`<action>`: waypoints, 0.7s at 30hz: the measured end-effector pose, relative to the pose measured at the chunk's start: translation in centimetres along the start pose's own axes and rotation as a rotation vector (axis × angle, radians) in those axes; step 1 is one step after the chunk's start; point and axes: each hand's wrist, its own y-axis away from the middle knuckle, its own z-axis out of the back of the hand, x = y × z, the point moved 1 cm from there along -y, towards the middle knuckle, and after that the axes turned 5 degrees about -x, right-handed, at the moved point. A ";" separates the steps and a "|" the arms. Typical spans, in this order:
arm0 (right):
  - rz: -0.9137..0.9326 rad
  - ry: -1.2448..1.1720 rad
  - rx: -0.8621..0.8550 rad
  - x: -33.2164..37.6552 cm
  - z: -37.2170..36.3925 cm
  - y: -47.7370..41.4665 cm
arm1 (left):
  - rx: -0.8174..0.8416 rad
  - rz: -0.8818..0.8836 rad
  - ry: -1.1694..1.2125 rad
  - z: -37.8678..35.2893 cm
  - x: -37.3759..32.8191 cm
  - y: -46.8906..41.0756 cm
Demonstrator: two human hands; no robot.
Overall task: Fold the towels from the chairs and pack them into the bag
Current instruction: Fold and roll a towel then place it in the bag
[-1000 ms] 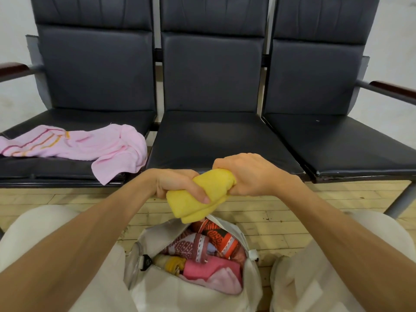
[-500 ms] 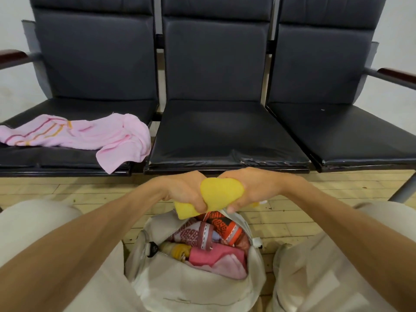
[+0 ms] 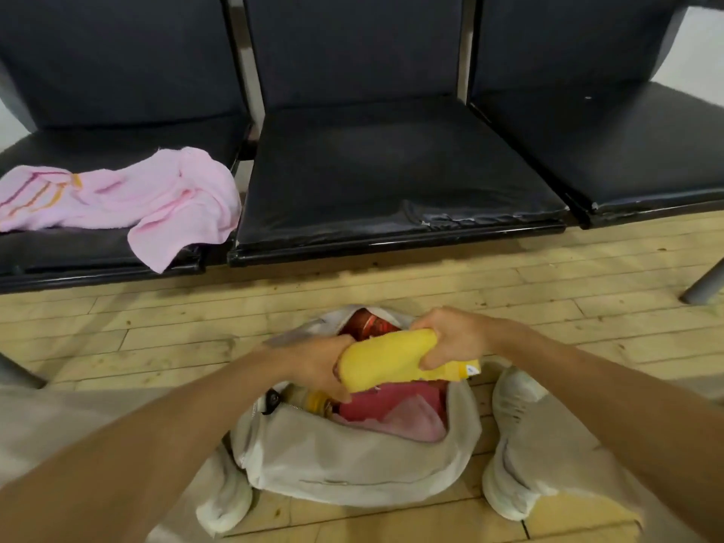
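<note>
On the seat of the left chair [image 3: 98, 139], an unfolded pink towel [image 3: 117, 197] with orange and dark pink stripes is lying crumpled, one corner hanging over the seat's front edge. The middle chair [image 3: 372, 162] is standing just beside it.

Below, over the wooden floor [image 3: 156, 331], the left hand [image 3: 313, 362] is grasping the left end of a rolled yellow towel [image 3: 388, 362], with its fingers curled under and around the cloth. The towel is hovering directly over the open mouth of a pale grey bag [image 3: 352, 460] sitting on the floor between the person's legs.

Inside the bag, a bottle with a yellow cap [image 3: 309, 399] is lying at the left, a folded pink cloth [image 3: 399, 409] is filling the near side, and a red patterned cloth [image 3: 372, 325] is showing at the far side.

The right hand [image 3: 454, 339] is clenching the towel's right end from above, with the thumb pressing underneath. A small white tag [image 3: 471, 369] is sticking out at the towel's right tip; its print is too small to read.

Right of the bag, a white shoe [image 3: 513, 436] is resting on the floor, and the right chair [image 3: 627, 150] is standing behind.
</note>
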 end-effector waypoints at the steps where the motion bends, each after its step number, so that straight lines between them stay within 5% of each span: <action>1: -0.031 -0.002 -0.003 -1.1 -0.6 0.1 | 0.025 0.003 -0.018 -0.8 1.5 -0.2; 3: -0.090 -0.051 0.000 -3.0 -1.7 0.4 | 0.041 0.050 -0.079 -1.8 3.0 0.2; 4: -0.106 -0.102 0.002 -3.6 -2.3 0.6 | 0.064 -0.011 -0.256 -2.9 4.1 0.1; 7: -0.117 -0.260 0.026 -3.7 -4.0 0.6 | -0.069 -0.314 -0.289 -6.1 5.4 -0.5; 12: -0.067 -0.405 0.011 -0.9 -7.0 -1.8 | 0.013 -0.207 -0.159 -7.1 4.8 2.1; 16: 0.036 0.045 -0.118 0.6 -10.3 -3.2 | -0.075 -0.134 -0.152 -7.1 5.0 4.0; 19: 0.155 0.471 -0.006 -0.2 -12.6 -3.0 | -0.182 -0.163 -0.143 -7.0 5.1 4.9; 21: 0.144 0.540 0.045 -0.7 -12.8 -2.9 | -0.225 -0.193 -0.133 -7.1 4.9 5.1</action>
